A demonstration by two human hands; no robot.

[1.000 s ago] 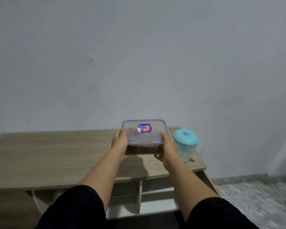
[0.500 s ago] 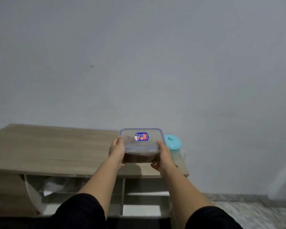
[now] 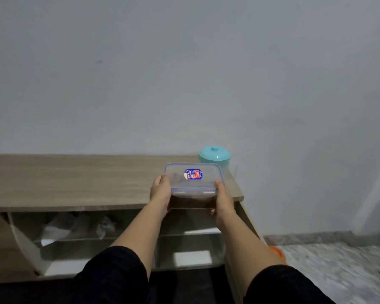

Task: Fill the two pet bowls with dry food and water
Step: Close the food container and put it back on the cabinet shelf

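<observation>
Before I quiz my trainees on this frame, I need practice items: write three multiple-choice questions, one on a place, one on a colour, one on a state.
1. Where does the lidded pitcher stand?
A. on the wooden table's far right corner
B. on the floor
C. on a lower shelf

2. What colour is the pitcher's lid?
A. red
B. turquoise
C. black

3. How is the clear food container held?
A. lid off, one hand
B. resting on the table, untouched
C. lid on, between both hands

Key: 1 A, it stands by the wall at the table's right end. 2 B, the lid is plainly turquoise. 3 C, the left hand and right hand grip its sides and the lid is on.
</observation>
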